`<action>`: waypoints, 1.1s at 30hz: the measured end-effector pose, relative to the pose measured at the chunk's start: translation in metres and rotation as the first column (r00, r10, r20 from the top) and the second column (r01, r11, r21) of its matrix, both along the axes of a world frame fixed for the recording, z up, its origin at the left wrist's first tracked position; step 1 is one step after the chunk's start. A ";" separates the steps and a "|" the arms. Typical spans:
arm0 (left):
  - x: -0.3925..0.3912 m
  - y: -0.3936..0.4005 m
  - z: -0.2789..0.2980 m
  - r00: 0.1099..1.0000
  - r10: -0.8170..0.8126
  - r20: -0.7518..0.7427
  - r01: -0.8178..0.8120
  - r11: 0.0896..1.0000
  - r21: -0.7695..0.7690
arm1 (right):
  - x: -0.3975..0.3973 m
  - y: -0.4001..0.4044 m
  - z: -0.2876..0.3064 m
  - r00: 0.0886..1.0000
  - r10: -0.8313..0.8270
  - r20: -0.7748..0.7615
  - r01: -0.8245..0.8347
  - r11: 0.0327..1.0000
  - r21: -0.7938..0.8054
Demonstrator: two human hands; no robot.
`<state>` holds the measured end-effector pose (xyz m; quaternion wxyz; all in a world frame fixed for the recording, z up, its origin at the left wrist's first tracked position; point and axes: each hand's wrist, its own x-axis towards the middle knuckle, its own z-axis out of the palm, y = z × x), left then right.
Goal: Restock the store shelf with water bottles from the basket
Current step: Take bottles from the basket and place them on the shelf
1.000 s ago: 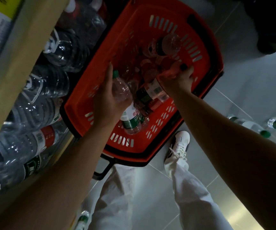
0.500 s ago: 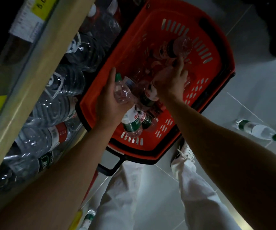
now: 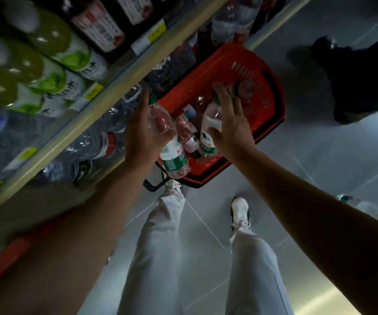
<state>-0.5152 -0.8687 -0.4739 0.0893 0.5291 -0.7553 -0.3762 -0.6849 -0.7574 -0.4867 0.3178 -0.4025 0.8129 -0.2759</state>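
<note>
A red plastic basket (image 3: 266, 103) stands on the floor beside the store shelf (image 3: 88, 119). My left hand (image 3: 142, 137) is shut on a clear water bottle (image 3: 173, 158) with a green cap and green label, lifted above the basket's near left corner. My right hand (image 3: 231, 126) grips a second water bottle (image 3: 208, 130) with a green and white label, raised over the basket. Several more bottles (image 3: 187, 130) lie in the basket between my hands. The lower shelf holds large clear water jugs (image 3: 97, 142).
Green-labelled drink bottles (image 3: 54, 76) fill the upper shelf, above yellow price tags (image 3: 93, 92). Another person's dark shoe and leg (image 3: 347, 71) stand at the upper right. A loose bottle (image 3: 365, 206) lies on the floor at the right. My white trousers and shoes (image 3: 240, 212) are below.
My head has tilted up, bringing the upper shelf into view. My right hand has taken hold of a bottle and lifted it from the basket; the left hand's bottle has risen.
</note>
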 end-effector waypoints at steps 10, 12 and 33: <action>0.078 0.117 0.190 0.952 0.282 -0.117 -0.297 0.943 -0.150 | 0.034 0.064 0.187 0.909 0.414 -0.038 -0.415 0.898 -0.142; 0.100 0.140 0.222 0.936 0.309 -0.172 -0.339 0.922 -0.188 | 0.046 0.074 0.222 0.878 0.476 -0.040 -0.474 0.859 -0.194; 0.309 0.242 0.536 0.745 0.478 -0.465 -0.666 0.523 -0.532 | 0.254 0.082 0.555 0.636 0.627 -0.450 -0.766 0.443 -0.466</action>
